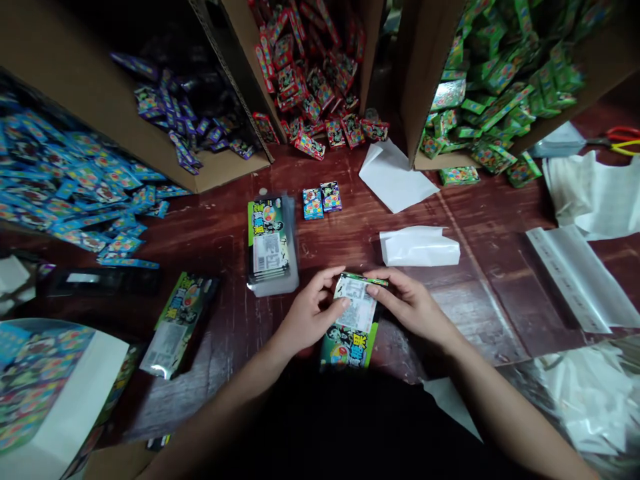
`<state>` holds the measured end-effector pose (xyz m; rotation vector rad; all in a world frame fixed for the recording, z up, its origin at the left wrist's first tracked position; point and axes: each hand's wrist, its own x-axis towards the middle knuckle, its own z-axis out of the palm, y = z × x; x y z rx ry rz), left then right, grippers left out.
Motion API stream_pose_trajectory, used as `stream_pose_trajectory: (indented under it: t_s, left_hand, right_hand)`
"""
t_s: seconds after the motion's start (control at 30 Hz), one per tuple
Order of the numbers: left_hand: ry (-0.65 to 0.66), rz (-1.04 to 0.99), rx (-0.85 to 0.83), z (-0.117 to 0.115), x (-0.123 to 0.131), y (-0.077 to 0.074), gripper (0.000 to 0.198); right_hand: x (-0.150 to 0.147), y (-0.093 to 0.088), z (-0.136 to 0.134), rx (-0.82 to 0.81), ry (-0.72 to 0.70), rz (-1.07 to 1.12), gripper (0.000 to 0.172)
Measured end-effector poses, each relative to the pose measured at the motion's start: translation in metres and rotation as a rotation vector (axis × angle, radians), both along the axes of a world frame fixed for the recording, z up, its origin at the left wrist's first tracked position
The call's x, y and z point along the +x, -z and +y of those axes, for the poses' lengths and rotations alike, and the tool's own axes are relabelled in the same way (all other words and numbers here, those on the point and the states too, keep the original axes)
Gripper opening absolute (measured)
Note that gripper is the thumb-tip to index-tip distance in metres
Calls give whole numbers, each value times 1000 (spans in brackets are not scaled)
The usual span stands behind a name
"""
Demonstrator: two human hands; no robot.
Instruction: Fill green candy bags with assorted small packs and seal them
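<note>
A green and black packet with a white label lies flat on the dark red table in front of me. My left hand grips its left side, thumb on the label. My right hand pinches its top right edge. A stack of similar packets in clear wrap stands just beyond my left hand. Two small boxes, one blue and one purple, sit behind it.
Open cartons at the back hold purple, red and green small boxes; blue ones are heaped at left. White papers, clear bags, another packet and scissors lie around.
</note>
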<state>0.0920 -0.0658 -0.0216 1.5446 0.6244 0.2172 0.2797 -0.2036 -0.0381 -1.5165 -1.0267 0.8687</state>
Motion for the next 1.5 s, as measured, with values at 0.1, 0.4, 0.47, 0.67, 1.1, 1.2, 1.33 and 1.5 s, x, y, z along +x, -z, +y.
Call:
stream_pose_trajectory:
  t_s: [0.1, 0.4, 0.47, 0.67, 1.1, 1.2, 1.33, 1.5]
  left_hand:
    - [10, -12, -20, 10, -10, 1, 46]
    - [-122, 15, 173, 26, -21, 1, 23]
    - [-156, -25, 183, 27, -19, -1, 20]
    - [-205, -33, 14, 27, -14, -7, 16]
    - [-22, 14, -46, 46, -13, -26, 20]
    - [-18, 82, -2, 47, -7, -33, 16]
    - [-11, 125, -42, 51, 4, -37, 16]
    - [58, 107, -70, 59, 6, -32, 17]
  right_hand:
    - [-8, -2, 9, -13, -38, -33, 25]
    - [-45, 6, 13, 2, 343, 121, 34]
    - [-53, 9, 12, -16, 389, 138, 26]
    - [-46, 0, 14, -66, 251, 87, 23]
    - [-26, -25, 18, -35, 78, 11, 14]
    - [-27, -34, 23, -147, 150, 155, 21]
    - [-26, -44, 31, -252, 181, 329, 24]
    - [-18, -45, 35, -278, 163, 400, 24]
